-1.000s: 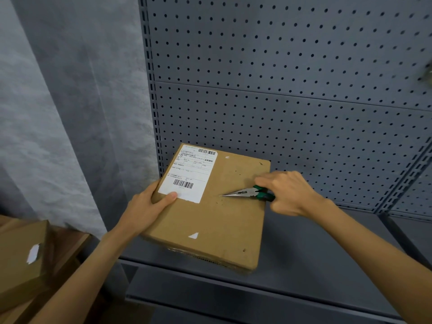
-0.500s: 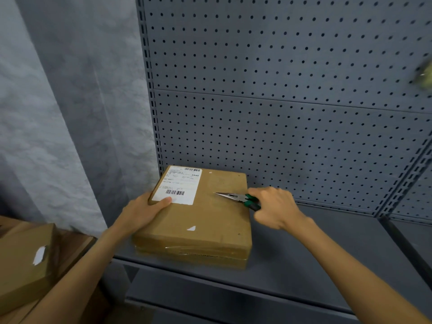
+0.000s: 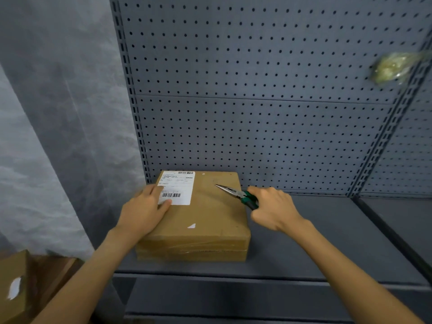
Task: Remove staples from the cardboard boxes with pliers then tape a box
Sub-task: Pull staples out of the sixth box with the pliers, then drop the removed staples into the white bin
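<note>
Green-handled pliers, gripped in my right hand, now point their closed tips over the box. My left hand lies flat on the label. A second ago the box was tilted; now it rests flat on the shelf, steadied for staple-pulling.

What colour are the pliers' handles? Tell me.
Green and black, seen in the head view where the pliers stick out of the right hand.
</note>
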Available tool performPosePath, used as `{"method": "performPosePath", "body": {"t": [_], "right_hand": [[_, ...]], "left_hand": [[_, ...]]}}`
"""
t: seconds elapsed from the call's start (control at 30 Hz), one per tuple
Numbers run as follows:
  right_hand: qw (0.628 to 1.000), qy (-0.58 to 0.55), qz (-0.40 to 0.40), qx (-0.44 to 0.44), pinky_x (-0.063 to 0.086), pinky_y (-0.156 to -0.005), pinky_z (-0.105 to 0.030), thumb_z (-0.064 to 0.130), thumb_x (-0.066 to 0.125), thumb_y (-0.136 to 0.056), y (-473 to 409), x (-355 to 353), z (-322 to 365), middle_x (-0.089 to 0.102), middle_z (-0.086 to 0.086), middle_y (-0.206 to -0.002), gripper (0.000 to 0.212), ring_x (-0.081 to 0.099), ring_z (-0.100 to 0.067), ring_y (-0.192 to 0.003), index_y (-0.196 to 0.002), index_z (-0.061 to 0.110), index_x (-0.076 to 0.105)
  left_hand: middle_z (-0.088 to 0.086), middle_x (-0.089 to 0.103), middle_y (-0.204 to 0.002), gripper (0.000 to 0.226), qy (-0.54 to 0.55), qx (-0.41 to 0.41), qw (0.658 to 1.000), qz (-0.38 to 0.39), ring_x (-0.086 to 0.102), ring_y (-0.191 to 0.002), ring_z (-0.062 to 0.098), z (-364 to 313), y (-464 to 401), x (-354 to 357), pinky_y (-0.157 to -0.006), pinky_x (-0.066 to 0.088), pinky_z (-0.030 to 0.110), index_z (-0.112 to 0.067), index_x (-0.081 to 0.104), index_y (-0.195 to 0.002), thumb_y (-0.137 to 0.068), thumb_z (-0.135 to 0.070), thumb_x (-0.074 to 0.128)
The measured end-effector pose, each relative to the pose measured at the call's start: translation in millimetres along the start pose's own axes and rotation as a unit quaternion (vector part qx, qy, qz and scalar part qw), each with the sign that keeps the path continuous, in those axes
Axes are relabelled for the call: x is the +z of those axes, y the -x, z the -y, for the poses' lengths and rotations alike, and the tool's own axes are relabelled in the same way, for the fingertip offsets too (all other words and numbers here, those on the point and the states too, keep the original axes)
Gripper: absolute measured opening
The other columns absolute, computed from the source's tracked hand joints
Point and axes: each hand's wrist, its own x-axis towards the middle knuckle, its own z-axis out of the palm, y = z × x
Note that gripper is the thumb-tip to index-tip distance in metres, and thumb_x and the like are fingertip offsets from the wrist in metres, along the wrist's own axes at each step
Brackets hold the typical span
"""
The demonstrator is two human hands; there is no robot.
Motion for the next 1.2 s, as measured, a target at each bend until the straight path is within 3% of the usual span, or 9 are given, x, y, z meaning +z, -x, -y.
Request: {"method": "performPosePath", "body": {"t": [0.1, 0.27, 0.43, 0.53, 0.63, 0.73, 0.93, 1.07, 1.2], "right_hand": [[0.999, 0.009, -0.004, 0.031, 0.025, -0.048, -0.027, 0.016, 0.053, -0.072, 9, -2, 10, 0.047, 0.001, -0.066, 0.019, 0.046, -0.030, -0.064, -0.085, 0.025, 0.043], [0.996, 0.032, -0.011, 0.081, 0.027, -0.048, -0.027, 0.017, 0.054, -0.075, 34, 0, 32, 0.045, 0.003, -0.065, 0.019, 0.045, -0.030, -0.063, -0.093, 0.021, 0.050], [0.988, 0.057, -0.011, 0.144, 0.025, -0.046, -0.026, 0.023, 0.049, -0.072, 65, -2, 42, 0.040, 0.003, -0.061, 0.024, 0.042, -0.031, -0.061, -0.096, 0.018, 0.051], [0.981, 0.071, -0.007, 0.181, 0.024, -0.046, -0.027, 0.020, 0.052, -0.075, 84, -3, 49, 0.039, 0.004, -0.060, 0.017, 0.043, -0.032, -0.061, -0.092, 0.018, 0.048], [0.974, 0.082, -0.013, 0.210, 0.024, -0.046, -0.027, 0.021, 0.049, -0.071, 101, -13, 51, 0.041, 0.003, -0.060, 0.019, 0.042, -0.031, -0.058, -0.088, 0.017, 0.046], [0.964, 0.096, -0.038, 0.246, 0.020, -0.046, -0.028, 0.014, 0.052, -0.073, 116, -30, 47, 0.041, 0.002, -0.060, 0.016, 0.037, -0.027, -0.053, -0.086, 0.015, 0.043], [0.944, 0.117, -0.064, 0.301, 0.022, -0.047, -0.028, 0.014, 0.054, -0.073, 153, -49, 36, 0.043, 0.000, -0.061, 0.017, 0.041, -0.030, -0.057, -0.080, 0.015, 0.038], [0.927, 0.121, -0.073, 0.347, 0.031, -0.052, -0.030, 0.017, 0.052, -0.075, 190, -57, 21, 0.052, -0.003, -0.071, 0.013, 0.051, -0.036, -0.070, -0.083, 0.017, 0.042], [0.910, 0.117, -0.084, 0.390, 0.029, -0.051, -0.030, 0.017, 0.053, -0.073, 244, -65, -7, 0.052, -0.002, -0.072, 0.013, 0.049, -0.034, -0.068, -0.083, 0.016, 0.043]], "left_hand": [[0.002, 0.048, -0.136, 0.044, 0.008, 0.044, 0.999, -0.008, 0.052, -0.113, 0.024, 3, -3, 3, -0.083, 0.048, 0.037, -0.016, 0.045, -0.134, -0.098, -0.040, 0.035], [0.007, 0.053, -0.129, 0.038, 0.060, 0.066, 0.996, -0.021, 0.046, -0.116, 0.026, 17, -3, 10, -0.089, 0.047, 0.040, -0.012, 0.054, -0.125, -0.098, -0.034, 0.039], [0.012, 0.054, -0.127, 0.039, 0.025, 0.091, 0.995, -0.032, 0.047, -0.112, 0.030, 19, -10, 8, -0.088, 0.046, 0.041, -0.008, 0.054, -0.124, -0.098, -0.033, 0.037], [0.015, 0.060, -0.115, 0.030, -0.028, 0.136, 0.990, -0.029, 0.051, -0.104, 0.033, 21, -13, 8, -0.083, 0.046, 0.042, -0.003, 0.060, -0.114, -0.095, -0.020, 0.044], [0.018, 0.067, -0.102, 0.025, -0.067, 0.220, 0.972, -0.048, 0.059, -0.096, 0.037, 9, -16, 3, -0.084, 0.049, 0.047, -0.001, 0.068, -0.102, -0.078, -0.002, 0.064], [0.015, 0.068, -0.096, 0.020, -0.026, 0.296, 0.951, -0.082, 0.061, -0.091, 0.034, -19, -12, -9, -0.082, 0.051, 0.045, -0.001, 0.068, -0.094, -0.074, -0.002, 0.070], [0.005, 0.058, -0.126, 0.033, 0.080, 0.395, 0.911, -0.092, 0.052, -0.118, 0.024, -69, 9, -14, -0.098, 0.042, 0.037, -0.009, 0.058, -0.123, -0.092, -0.019, 0.055], [0.004, 0.065, -0.112, 0.031, 0.102, 0.459, 0.878, -0.090, 0.061, -0.105, 0.024, -109, 20, -10, -0.085, 0.050, 0.036, -0.010, 0.065, -0.112, -0.082, -0.015, 0.070], [0.000, 0.067, -0.106, 0.032, 0.100, 0.493, 0.860, -0.088, 0.064, -0.098, 0.022, -169, 38, -9, -0.078, 0.053, 0.035, -0.013, 0.067, -0.106, -0.076, -0.017, 0.075]]}}
